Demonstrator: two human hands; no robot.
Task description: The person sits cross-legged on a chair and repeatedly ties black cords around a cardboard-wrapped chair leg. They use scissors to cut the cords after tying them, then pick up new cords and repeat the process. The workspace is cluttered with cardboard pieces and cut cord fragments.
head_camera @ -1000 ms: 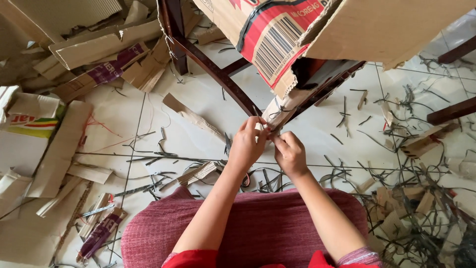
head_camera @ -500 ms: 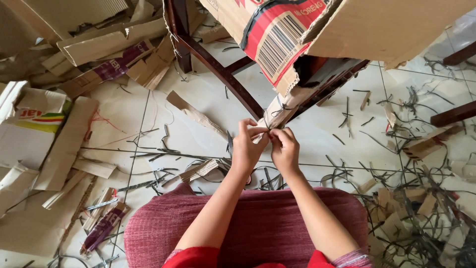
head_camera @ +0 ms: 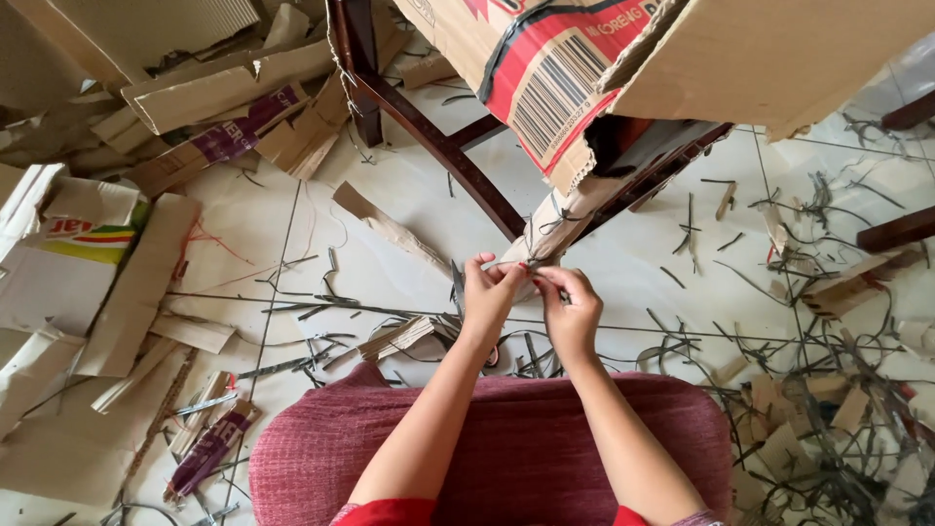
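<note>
Both hands, left hand (head_camera: 490, 288) and right hand (head_camera: 568, 302), pinch shut on a thin dark strip (head_camera: 542, 274) at the torn cardboard flap (head_camera: 570, 216) mid-frame; tugging could snap it or nick fingertips.

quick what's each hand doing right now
Left hand: fingers pinched shut on the end of the cardboard strip.
Right hand: fingers closed at the same strip end; what it grips cannot be told.
</note>
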